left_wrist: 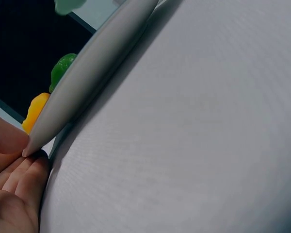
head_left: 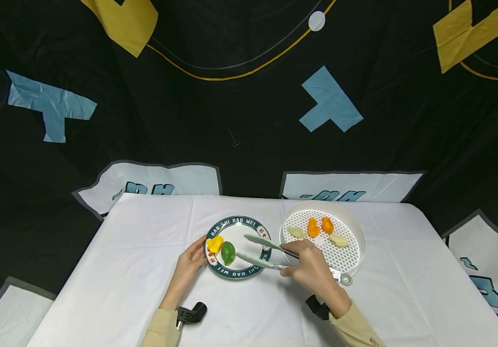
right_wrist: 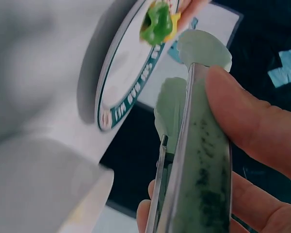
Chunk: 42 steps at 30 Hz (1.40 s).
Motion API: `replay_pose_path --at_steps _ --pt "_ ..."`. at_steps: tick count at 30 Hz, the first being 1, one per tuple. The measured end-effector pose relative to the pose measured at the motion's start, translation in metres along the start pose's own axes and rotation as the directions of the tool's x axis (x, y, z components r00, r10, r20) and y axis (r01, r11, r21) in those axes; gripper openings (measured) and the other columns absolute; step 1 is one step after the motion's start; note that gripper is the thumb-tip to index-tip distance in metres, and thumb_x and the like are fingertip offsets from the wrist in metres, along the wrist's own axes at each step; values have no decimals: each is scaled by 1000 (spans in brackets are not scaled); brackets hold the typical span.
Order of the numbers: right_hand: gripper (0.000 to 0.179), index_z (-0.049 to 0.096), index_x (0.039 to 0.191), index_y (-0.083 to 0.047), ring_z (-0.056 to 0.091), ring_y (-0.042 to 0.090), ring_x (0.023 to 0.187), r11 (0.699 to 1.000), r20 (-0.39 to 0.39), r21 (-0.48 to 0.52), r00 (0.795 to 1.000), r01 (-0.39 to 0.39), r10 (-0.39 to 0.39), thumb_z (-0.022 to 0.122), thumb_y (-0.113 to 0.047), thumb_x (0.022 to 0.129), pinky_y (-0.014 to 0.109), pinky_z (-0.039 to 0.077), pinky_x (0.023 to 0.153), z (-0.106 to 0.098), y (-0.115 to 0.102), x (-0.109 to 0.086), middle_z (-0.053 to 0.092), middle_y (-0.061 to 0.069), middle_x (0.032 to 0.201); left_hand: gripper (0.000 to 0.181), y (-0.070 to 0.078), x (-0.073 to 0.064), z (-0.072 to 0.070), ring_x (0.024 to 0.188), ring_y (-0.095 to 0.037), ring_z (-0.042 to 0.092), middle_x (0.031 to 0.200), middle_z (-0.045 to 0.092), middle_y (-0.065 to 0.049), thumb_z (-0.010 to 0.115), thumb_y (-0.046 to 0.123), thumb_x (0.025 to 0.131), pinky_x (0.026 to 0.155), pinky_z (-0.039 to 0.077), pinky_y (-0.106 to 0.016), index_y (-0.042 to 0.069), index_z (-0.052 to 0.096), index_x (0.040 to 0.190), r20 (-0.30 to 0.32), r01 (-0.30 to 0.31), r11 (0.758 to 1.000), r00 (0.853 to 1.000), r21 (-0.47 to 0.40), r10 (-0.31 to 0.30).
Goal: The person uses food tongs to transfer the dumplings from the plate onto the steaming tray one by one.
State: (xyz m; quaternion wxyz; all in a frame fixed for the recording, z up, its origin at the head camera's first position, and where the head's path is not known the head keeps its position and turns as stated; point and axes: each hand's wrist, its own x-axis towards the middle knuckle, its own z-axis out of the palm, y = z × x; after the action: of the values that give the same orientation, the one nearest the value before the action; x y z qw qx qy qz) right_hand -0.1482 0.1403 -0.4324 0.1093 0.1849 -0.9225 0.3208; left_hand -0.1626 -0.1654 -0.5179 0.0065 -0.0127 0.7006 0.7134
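My left hand (head_left: 188, 267) pinches the left rim of a round plate (head_left: 236, 274) with a green lettered border, thumb above and fingers beneath in the left wrist view. On the plate's left part lie a yellow pepper piece (head_left: 215, 244) and a green pepper piece (head_left: 228, 253). In my right hand (head_left: 311, 270) I grip metal tongs (right_wrist: 196, 160) with pale green tips. The tongs' arms are spread over the plate with nothing between them; the lower tip (head_left: 249, 259) points at the green piece, right beside it in the head view.
Right of the plate, a round white perforated tray (head_left: 360, 236) holds two orange pepper pieces (head_left: 313, 227) and two pale yellowish pieces (head_left: 339, 240). Both stand on a white-covered table (head_left: 144, 231). Behind it hangs a black cloth (head_left: 231, 125) with blue and yellow shapes.
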Motion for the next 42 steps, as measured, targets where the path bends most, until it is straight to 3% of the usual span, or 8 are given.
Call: replay_pose_path --at_steps 7,20,34,42 --pt "55 72 105 -2 60 22 94 998 25 -5 997 66 -66 88 -11 53 39 52 82 20 -8 4 70 7 101 61 2 -1 1 135 -29 35 147 35 -23 48 -9 86 103 36 -21 -3 34 145 5 9 1000 1000 -1 -9" --pt "60 70 109 0 60 26 99 996 60 -28 995 80 -78 89 -14 54 40 51 88 45 -9 11 68 12 106 61 2 -1 0 136 -28 34 148 33 -22 48 -9 86 104 35 -22 -3 33 145 13 8 1000 1000 1 -8" --pt "58 71 108 -1 58 24 94 989 76 -79 990 123 -117 88 -18 55 37 52 82 57 -9 13 68 11 106 60 0 -1 0 134 -29 36 147 35 -22 48 -8 86 101 36 -18 -3 35 144 10 -5 1000 1000 14 5" --pt "51 71 107 -2 59 23 95 991 44 -34 990 133 -132 86 -13 59 37 52 84 58 -3 10 68 11 106 61 0 -1 0 134 -27 37 147 36 -20 49 -7 85 101 37 -16 -1 35 145 -2 18 1000 1000 4 -18"
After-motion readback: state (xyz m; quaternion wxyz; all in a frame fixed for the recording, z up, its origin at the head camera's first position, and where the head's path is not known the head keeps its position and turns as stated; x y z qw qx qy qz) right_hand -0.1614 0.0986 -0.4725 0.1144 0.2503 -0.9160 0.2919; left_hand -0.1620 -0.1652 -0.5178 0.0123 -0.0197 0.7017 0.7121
